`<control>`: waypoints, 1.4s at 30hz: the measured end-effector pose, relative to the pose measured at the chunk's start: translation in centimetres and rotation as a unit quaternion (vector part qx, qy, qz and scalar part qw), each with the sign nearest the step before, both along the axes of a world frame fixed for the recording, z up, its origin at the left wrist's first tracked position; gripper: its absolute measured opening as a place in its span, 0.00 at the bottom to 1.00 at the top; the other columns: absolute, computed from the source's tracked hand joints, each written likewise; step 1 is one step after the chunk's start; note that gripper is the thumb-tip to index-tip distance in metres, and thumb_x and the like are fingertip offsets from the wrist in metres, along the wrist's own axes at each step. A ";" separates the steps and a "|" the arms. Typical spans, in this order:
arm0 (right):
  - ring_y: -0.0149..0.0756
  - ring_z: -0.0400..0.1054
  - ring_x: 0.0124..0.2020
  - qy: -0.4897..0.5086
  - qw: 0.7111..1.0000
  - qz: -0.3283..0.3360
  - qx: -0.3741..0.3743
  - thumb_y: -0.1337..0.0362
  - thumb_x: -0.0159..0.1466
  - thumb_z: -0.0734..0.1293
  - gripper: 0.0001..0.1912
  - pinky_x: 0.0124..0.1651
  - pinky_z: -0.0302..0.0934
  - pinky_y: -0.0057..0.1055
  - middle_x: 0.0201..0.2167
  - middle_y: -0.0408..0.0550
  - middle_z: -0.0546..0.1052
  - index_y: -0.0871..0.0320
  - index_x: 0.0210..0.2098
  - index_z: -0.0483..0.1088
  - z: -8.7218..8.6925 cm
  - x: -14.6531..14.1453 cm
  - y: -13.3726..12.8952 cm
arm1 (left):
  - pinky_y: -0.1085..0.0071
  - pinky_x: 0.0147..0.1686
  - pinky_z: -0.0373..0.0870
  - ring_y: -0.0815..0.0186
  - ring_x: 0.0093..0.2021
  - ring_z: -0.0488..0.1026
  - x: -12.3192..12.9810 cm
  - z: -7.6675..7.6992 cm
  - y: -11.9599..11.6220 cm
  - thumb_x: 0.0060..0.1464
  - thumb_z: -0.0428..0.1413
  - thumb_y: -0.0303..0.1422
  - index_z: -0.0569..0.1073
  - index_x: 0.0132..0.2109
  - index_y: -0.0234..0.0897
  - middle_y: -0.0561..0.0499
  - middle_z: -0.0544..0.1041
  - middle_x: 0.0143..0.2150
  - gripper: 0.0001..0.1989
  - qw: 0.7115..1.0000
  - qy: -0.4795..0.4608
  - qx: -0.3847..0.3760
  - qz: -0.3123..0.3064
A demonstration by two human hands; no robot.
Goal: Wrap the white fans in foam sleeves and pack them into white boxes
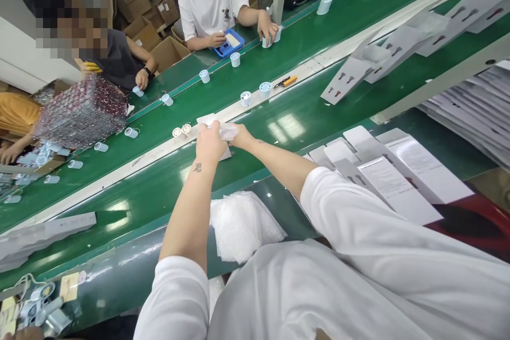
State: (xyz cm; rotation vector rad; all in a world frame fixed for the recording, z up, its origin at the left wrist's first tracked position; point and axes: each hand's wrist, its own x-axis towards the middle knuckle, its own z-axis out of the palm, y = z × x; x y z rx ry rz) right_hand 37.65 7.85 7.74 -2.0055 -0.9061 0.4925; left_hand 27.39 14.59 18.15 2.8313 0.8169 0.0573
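My left hand (pixel 211 141) is closed at the near edge of the white rail, back of the hand toward me. It grips a white carton (pixel 206 119), whose parts show above and below the hands. Close beside it, my right hand (pixel 241 136) is closed on a crumpled clear plastic bag (pixel 228 132) pressed against the carton. Most fingertips are hidden behind the hands. Two small round white parts (pixel 181 130) lie on the rail just left of my hands. A stack of clear plastic bags (pixel 247 223) rests at the belt edge before my body.
Light-blue cups (pixel 167 99) are strung along the far green belt (pixel 151 117). Orange-handled pliers (pixel 287 82) lie on the rail. White cartons stand right (pixel 346 77) and left (pixel 48 234); printed sheets (pixel 392 180) lie near my right arm. Co-workers (pixel 211 0) handle cups across the belt.
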 end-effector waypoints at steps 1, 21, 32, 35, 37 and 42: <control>0.40 0.69 0.39 -0.005 1.000 -0.004 -0.003 0.66 0.62 0.63 0.09 0.42 0.60 0.30 0.36 0.51 0.78 0.62 0.40 0.71 -0.1 -0.1 -0.1 | 0.57 0.43 0.68 0.49 0.44 0.73 0.7 0.3 -0.1 0.49 0.55 0.26 0.69 0.48 0.38 0.36 0.69 0.47 0.17 1.000 0.026 0.001 -0.006; 0.39 0.70 0.41 0.044 0.989 -0.138 0.005 0.63 0.62 0.61 0.11 0.50 0.60 0.35 0.39 0.51 0.77 0.61 0.41 0.69 -0.9 -1.8 -1.2 | 0.56 0.54 0.62 0.54 0.52 0.70 -8.7 -3.4 -1.4 0.61 0.48 0.34 0.73 0.43 0.36 0.42 0.77 0.45 0.11 0.996 -0.080 -0.011 -0.043; 0.43 0.71 0.44 0.139 0.962 0.224 -0.074 0.59 0.62 0.64 0.14 0.49 0.65 0.41 0.44 0.53 0.75 0.57 0.46 0.70 -0.5 -13.7 -12.3 | 0.48 0.62 0.54 0.45 0.68 0.51 -30.7 -17.0 -12.8 0.38 0.66 0.36 0.65 0.59 0.39 0.36 0.54 0.68 0.39 0.948 0.094 -0.297 0.072; 0.61 0.51 0.64 0.034 0.965 0.164 -0.200 0.55 0.61 0.66 0.30 0.59 0.53 0.54 0.65 0.61 0.57 0.55 0.61 0.62 -4.1 -18.2 -14.5 | 0.42 0.62 0.47 0.43 0.70 0.41 -31.1 -18.5 -13.5 0.43 0.65 0.40 0.66 0.59 0.45 0.41 0.47 0.71 0.35 0.951 0.076 -0.286 0.090; 0.65 0.40 0.67 0.036 0.957 0.101 -0.270 0.50 0.63 0.63 0.37 0.60 0.49 0.58 0.69 0.64 0.44 0.55 0.67 0.50 -6.6 -19.6 -15.4 | 0.44 0.63 0.48 0.45 0.70 0.43 -31.2 -18.9 -12.9 0.46 0.63 0.44 0.67 0.57 0.45 0.42 0.48 0.71 0.31 0.945 0.031 -0.289 0.152; 0.59 0.42 0.68 -0.014 0.958 0.110 -0.265 0.54 0.66 0.58 0.37 0.62 0.46 0.57 0.71 0.60 0.40 0.53 0.70 0.41 -9.4 -20.8 -15.4 | 0.55 0.62 0.55 0.52 0.63 0.59 -30.7 -20.1 -11.9 0.53 0.55 0.43 0.63 0.59 0.35 0.37 0.66 0.60 0.29 0.910 -0.055 -0.271 0.307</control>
